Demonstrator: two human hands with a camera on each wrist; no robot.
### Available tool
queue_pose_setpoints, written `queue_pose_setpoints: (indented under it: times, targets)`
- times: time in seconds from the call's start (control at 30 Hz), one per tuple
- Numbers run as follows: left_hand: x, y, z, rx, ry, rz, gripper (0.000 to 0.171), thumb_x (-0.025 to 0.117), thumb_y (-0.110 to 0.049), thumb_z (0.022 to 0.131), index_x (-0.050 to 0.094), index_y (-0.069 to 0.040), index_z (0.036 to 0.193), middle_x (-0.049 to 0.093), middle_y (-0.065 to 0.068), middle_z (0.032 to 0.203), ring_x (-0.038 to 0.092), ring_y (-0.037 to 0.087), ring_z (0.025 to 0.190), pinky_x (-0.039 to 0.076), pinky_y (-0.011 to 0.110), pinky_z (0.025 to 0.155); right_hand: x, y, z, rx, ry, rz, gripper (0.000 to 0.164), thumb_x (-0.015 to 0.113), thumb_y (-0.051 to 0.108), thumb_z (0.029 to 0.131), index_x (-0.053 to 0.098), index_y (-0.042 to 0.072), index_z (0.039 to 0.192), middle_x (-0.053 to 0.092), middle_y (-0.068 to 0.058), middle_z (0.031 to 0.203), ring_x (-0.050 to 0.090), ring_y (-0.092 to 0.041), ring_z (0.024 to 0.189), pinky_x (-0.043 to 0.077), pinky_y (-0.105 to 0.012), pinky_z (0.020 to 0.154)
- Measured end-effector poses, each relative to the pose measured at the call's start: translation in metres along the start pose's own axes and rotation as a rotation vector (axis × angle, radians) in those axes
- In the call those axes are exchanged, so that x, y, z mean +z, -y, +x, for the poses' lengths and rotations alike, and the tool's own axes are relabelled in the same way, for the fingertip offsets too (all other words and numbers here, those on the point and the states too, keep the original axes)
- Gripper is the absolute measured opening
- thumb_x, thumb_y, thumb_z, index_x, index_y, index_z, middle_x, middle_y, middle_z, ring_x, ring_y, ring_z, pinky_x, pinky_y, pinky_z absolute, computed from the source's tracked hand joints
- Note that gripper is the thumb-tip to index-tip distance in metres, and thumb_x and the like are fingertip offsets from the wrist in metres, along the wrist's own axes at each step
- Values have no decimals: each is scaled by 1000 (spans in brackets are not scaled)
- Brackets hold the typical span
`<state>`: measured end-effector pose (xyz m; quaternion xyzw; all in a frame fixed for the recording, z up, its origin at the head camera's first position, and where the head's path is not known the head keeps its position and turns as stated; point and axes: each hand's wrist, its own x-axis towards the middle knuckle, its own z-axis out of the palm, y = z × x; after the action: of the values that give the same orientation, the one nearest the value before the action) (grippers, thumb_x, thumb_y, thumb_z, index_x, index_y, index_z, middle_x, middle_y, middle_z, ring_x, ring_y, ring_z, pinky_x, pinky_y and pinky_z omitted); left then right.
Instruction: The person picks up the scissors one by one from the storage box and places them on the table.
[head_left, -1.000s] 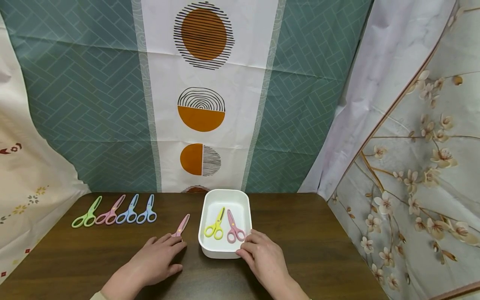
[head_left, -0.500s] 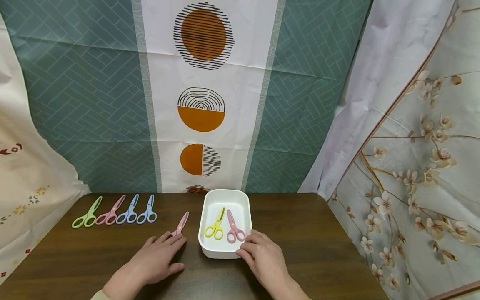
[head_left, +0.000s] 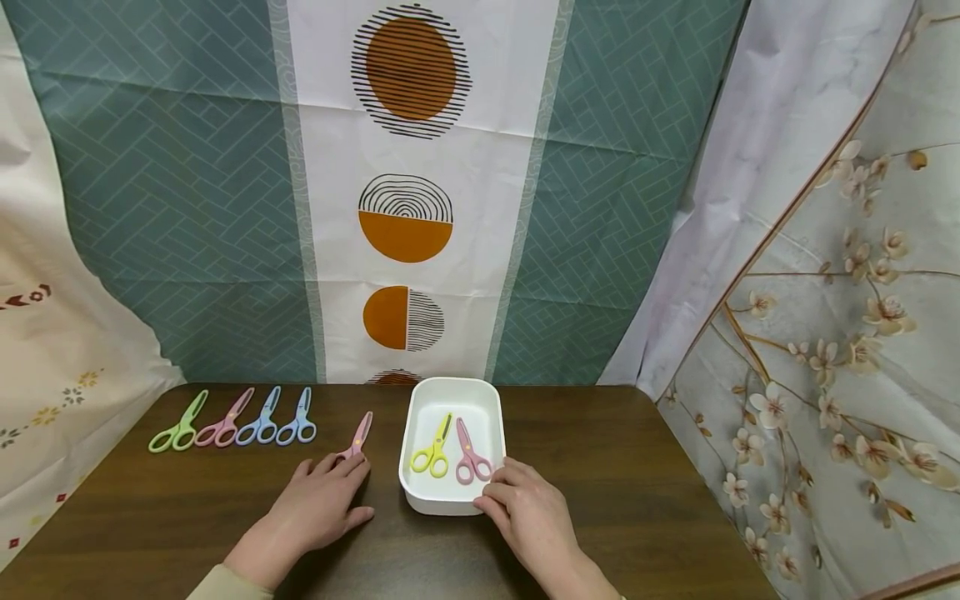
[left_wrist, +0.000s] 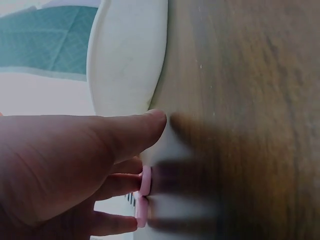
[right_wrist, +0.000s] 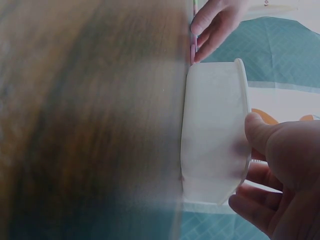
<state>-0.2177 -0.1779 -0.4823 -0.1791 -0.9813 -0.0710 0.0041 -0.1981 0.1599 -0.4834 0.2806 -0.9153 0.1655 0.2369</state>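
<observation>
My left hand (head_left: pixel 315 504) lies over a pair of pink scissors (head_left: pixel 362 432) on the table, left of a white plastic tray (head_left: pixel 442 506). Its fingertips touch the pink handle loops, which show in the left wrist view below the spread thumb. The blades point away from me; most of the handle is hidden in the head view. My right hand (head_left: pixel 532 517) holds the tray's near right corner, thumb on the near side and fingers at the right rim. Inside the tray lie yellow scissors (head_left: pixel 437 450) and another pink pair (head_left: pixel 468 454), side by side.
Along the far left of the dark wooden table (head_left: pixel 622 467) lies a row of scissors: green (head_left: pixel 180 432), pink (head_left: pixel 222 430), and two blue pairs (head_left: pixel 260 426) (head_left: pixel 298 427). A patterned curtain (head_left: pixel 412 208) hangs behind the table, with flowered cloth (head_left: pixel 825 400) at the right.
My left hand has slid the pink scissors away from me and slightly left across the table. The right hand and the tray have stayed put.
</observation>
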Motion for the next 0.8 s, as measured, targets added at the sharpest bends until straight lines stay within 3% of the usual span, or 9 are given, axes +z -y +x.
queue_pose_setpoints:
  times: [0.4,0.8]
  targets:
    - [7,1,15,-37,-86,69,67,72,-54,104,67,-2,146,60,20,155,56,53,137,41,77,106,-1,0,0,-3,-5,-2,14,88,32,96,82,23,88,74,8,102,69,-22,124,62,-40,97]
    - [11,4,26,-76,-165,102,60,69,-53,106,68,-6,143,63,14,151,57,49,134,39,77,105,1,0,1,11,12,2,13,87,33,97,82,24,89,74,9,103,69,-22,125,62,-41,97]
